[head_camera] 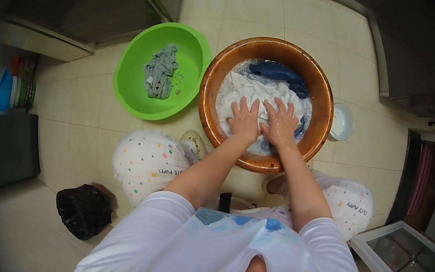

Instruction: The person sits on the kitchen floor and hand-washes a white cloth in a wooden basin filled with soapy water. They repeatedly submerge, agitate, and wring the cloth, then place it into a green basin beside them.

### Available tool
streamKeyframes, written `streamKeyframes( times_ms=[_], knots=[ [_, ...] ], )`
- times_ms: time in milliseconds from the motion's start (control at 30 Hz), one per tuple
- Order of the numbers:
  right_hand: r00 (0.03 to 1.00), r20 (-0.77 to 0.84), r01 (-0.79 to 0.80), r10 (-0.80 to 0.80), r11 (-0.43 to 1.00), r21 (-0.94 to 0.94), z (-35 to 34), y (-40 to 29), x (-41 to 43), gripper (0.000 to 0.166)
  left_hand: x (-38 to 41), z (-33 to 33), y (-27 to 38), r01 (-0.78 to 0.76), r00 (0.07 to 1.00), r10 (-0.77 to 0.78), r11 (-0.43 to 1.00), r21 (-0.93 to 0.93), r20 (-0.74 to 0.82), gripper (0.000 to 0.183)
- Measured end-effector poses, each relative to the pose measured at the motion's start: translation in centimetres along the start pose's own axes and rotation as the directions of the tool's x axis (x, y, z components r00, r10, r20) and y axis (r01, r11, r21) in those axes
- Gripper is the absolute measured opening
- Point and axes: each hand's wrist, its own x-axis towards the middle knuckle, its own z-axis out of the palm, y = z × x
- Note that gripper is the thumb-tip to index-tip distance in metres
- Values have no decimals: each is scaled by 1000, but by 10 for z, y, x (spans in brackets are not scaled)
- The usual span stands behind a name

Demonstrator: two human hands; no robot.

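Note:
A round brown wooden tub (pixel 220 59) stands on the floor before me with sudsy water in it. Wet white cloth (pixel 245 85) spreads over much of the water, and dark blue cloth (pixel 278 73) lies at the tub's far side. My left hand (pixel 244 119) presses on the white cloth with its fingers spread. Just to its right, my right hand (pixel 280 123) rests on the same cloth, its fingers apart too. Neither hand is closed around the cloth. Left of the tub, a green plastic basin (pixel 129 77) holds a crumpled grey garment (pixel 160 70).
A small pale bowl (pixel 342 122) sits right of the tub. At the lower left stands a bin lined with a black bag (pixel 84 211). Dark cabinets flank the tiled floor, and a white-framed glass door (pixel 387 260) is at the lower right.

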Motion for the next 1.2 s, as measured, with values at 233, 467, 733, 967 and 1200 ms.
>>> streamKeyframes(
  times_ms=[233, 467, 733, 967, 1200],
  knots=[
    [992, 119, -21, 35, 993, -118, 21, 14, 38, 63, 54, 4, -11, 53, 959, -51, 999, 2, 278, 87],
    [910, 400, -113, 109, 994, -15, 86, 79, 94, 38, 87, 32, -51, -31, 980, 66, 983, -182, 188, 71],
    [979, -152, -38, 136, 854, 519, 20, 36, 39, 35, 21, 23, -16, 488, 819, -480, 295, -822, 314, 88],
    [942, -292, 286, -164, 848, 447, -83, -91, -41, 17, 27, -7, -39, 520, 837, 440, -457, -722, 325, 72],
    [787, -516, 461, -338, 878, 128, -72, -113, -46, 15, 38, -2, -35, 573, 818, 488, -636, -518, 306, 53]
  ],
)
